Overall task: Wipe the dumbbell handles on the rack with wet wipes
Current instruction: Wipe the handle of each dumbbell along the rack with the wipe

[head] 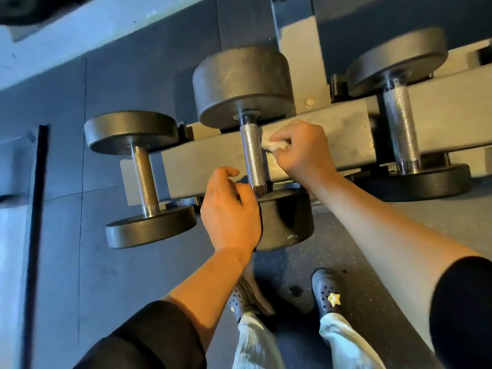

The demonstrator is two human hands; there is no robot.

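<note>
Below my sleeves, my left hand (230,209) hangs loosely curled by the middle dumbbell handle (253,158) on the rack (346,129); my right hand (303,150) pinches the wet wipe (274,143) beside it. I should wrap and twist along the knurling.

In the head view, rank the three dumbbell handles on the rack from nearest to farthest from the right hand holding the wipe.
From the right hand, which pinches the wet wipe:
1. Middle handle, just left of the wipe.
2. Right handle, further along the rack to the right.
3. Left handle, beyond the middle one, at the rack's end.
</note>
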